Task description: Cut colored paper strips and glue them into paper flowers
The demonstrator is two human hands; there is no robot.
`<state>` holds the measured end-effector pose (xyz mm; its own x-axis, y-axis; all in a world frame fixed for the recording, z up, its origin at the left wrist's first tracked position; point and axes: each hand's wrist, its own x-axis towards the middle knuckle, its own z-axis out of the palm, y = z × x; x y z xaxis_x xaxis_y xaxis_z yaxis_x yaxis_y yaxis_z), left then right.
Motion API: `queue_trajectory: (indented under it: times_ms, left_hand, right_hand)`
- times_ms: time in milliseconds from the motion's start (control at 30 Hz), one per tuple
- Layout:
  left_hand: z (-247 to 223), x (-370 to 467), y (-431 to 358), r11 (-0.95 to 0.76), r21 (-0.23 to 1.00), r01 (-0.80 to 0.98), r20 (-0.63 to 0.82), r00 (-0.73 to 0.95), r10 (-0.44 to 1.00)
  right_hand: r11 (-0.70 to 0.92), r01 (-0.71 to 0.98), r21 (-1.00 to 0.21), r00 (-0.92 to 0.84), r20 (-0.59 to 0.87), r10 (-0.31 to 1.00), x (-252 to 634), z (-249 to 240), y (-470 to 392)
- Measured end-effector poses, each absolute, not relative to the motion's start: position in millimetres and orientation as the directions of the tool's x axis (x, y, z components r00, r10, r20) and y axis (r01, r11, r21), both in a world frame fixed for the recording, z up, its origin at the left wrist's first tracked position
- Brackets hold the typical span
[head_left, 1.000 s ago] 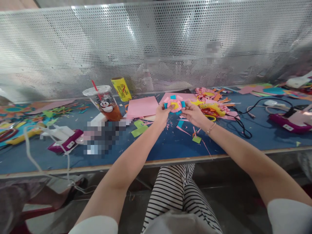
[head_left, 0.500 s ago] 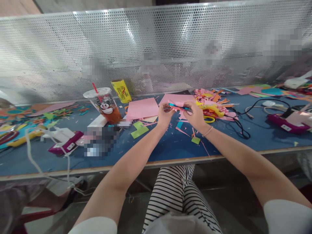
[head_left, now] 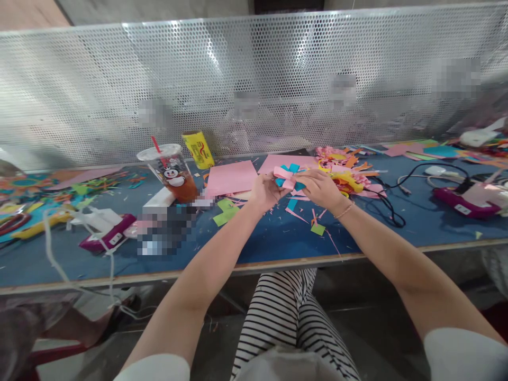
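Note:
A bow-like piece of looped pink and blue paper strips [head_left: 289, 178] is held up above the blue table. My left hand [head_left: 266, 191] grips its left side, fingers closed on the loops. On its right side, the fingers of my right hand [head_left: 317, 185] pinch the paper. Pink sheets [head_left: 233, 177] lie to the left and behind my hands. Green paper scraps [head_left: 226, 212] and thin pink bits are scattered on the table nearer to me.
A plastic cup with a red straw [head_left: 178, 177] and a yellow packet [head_left: 198, 150] stand left. A pile of pink and yellow paper [head_left: 343, 168], black cable [head_left: 391, 209] and purple power strip [head_left: 468, 203] are right. A perforated metal screen [head_left: 278, 79] rises behind.
The paper piece has turned from edge-on to face me, so its pink and blue loops show. My right hand has turned over, with its back now toward me.

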<state>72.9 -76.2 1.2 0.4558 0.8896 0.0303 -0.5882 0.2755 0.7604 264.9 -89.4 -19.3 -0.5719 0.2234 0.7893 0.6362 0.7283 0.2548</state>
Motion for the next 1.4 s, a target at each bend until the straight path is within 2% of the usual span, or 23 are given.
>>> queue_trajectory:
  times_ms: [267,433,533,800,967,1100,1200,1300,1367,1400]
  left_hand:
    - [-8.1,80.3,-78.3,-0.019,0.908,-0.419,0.148,0.277,0.949]
    - [-7.4,80.4,-77.7,-0.077,0.904,-0.42,0.194,0.245,0.95]
    - [-7.9,81.3,-74.9,-0.095,0.899,-0.427,0.199,0.207,0.958]
    - [-15.3,79.1,-68.8,-0.11,0.922,-0.372,0.214,0.251,0.944]
    - [-18.9,76.6,-63.4,-0.014,0.937,-0.349,0.116,0.272,0.955]
    - [-17.8,72.9,-57.3,0.031,0.945,-0.327,0.043,0.218,0.975]
    - [-13.2,66.1,-52.1,0.014,0.945,-0.326,0.028,0.124,0.992]
    - [-8.6,55.3,-44.3,0.033,0.949,-0.315,-0.017,0.055,0.998]
    - [-6.5,47.3,-38.3,0.062,0.948,-0.312,-0.058,0.024,0.998]
    - [-5.7,43.7,-35.6,0.067,0.946,-0.318,-0.066,0.015,0.998]
  right_hand:
    - [0.744,0.598,0.298,-0.673,0.69,0.265,260.8,-22.1,-89.6]
    - [0.753,0.59,0.292,-0.629,0.751,0.202,259.9,-23.8,-90.1]
    - [0.741,0.615,0.271,-0.568,0.804,0.177,259.1,-24.4,-90.7]
    - [0.719,0.621,0.312,-0.644,0.726,0.242,258.5,-24.6,-88.1]
    - [0.724,0.616,0.31,-0.663,0.701,0.264,255.9,-28.4,-88.4]
    - [0.717,0.651,0.249,-0.654,0.663,0.364,253.6,-21.5,-89.2]
    - [0.557,0.822,0.118,-0.457,0.72,0.522,272.3,-10.7,-84.3]
    - [0.14,0.988,-0.062,-0.056,0.704,0.708,318.0,-8.4,-75.4]
    - [-0.108,0.99,-0.092,0.14,0.523,0.841,355.2,-14.4,-69.7]
    - [-0.154,0.984,-0.084,0.175,0.381,0.908,372.4,-18.7,-67.2]
